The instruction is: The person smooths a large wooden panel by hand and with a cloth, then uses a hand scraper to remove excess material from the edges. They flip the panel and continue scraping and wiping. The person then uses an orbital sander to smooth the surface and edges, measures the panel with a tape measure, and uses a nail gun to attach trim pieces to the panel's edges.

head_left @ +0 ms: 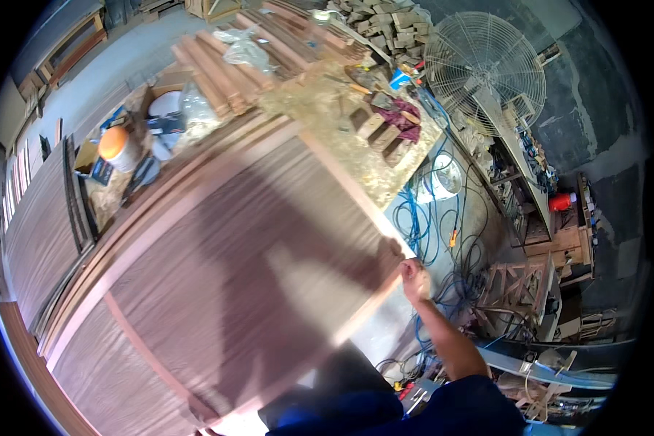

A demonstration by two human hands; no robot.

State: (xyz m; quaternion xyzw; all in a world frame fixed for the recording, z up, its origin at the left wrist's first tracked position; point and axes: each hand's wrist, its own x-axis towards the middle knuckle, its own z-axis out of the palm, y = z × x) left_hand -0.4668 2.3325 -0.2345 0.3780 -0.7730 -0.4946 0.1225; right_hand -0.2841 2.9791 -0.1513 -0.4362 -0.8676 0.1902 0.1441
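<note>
A large wooden panel with a pale frame lies slanted across the lower middle, crossed by dark shadows. My right hand is closed on its right-hand corner, with my forearm reaching up from the lower right. At the bottom left, what seems to be part of my left hand shows at the panel's near edge, too little to tell its fingers. Beside the panel's far edge are stacked boards, partly blurred.
Behind are a cluttered worktable with wood strips, an orange-lidded tub and tools. To the right stand a large fan, a white bucket and tangled hoses and cables. Further panels lean at the left.
</note>
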